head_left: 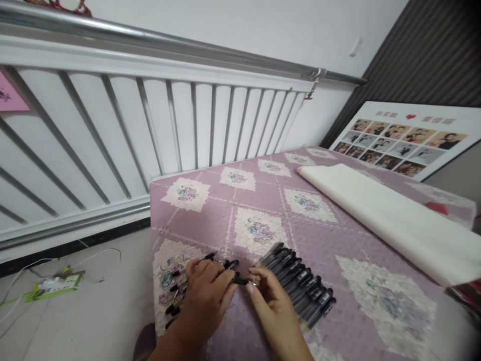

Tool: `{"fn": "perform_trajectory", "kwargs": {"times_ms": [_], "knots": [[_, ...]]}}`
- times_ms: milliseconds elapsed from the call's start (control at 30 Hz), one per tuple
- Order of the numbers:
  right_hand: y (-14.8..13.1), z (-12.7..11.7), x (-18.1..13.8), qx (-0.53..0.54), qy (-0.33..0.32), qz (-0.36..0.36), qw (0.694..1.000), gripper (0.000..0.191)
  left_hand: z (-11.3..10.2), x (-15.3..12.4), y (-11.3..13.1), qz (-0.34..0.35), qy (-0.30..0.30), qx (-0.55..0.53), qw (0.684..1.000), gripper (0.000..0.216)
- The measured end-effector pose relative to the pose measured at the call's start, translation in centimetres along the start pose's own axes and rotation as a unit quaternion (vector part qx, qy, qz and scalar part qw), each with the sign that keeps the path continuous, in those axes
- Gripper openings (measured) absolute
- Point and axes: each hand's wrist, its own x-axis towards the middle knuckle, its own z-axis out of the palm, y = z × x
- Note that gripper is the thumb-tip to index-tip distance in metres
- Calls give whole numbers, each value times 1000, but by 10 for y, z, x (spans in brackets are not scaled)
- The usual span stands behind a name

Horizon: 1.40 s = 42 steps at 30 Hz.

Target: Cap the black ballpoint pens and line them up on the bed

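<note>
Both hands on one black pen (241,281), near front edge of floral tablecloth (201,220).
Left hand (210,287): fingers curled together, thumb and forefinger gripping pen's one end; right hand (273,303): thumb and fingertips pinching the other, slim end. Row of capped pens (302,282) lies side by side just beside right hand; loose black pen parts (174,289) by left hand, partly hidden. Farther out: folded cream sheet (376,215), photo board (404,140), white radiator (182,125), power strip (56,288) on floor.
</note>
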Motion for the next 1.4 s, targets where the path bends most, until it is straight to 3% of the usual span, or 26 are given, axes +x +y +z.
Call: {"fn": "perform_trajectory", "kwargs": {"times_ms": [200,400,633,767,1167,1400], "knots": [[-2,1,3,-20,-21,-19,999,17,0,-1,0,-3,-1,-3,1000,12],[-7,-3,2,-93,-24,-27,995,32,3,-3,-1,6,2,-5,1000,14],[-5,-2,3,35,8,19,999,26,0,-2,-2,4,6,4,1000,14],[-5,0,5,63,-10,19,998,21,0,-2,-3,-4,6,-1,1000,13],[-1,-1,3,4,-17,5,1000,23,0,0,-2,-13,7,11,1000,12],[-6,-1,3,-46,-54,-1,997,21,1,-2,-2,-12,8,-15,1000,12]]}}
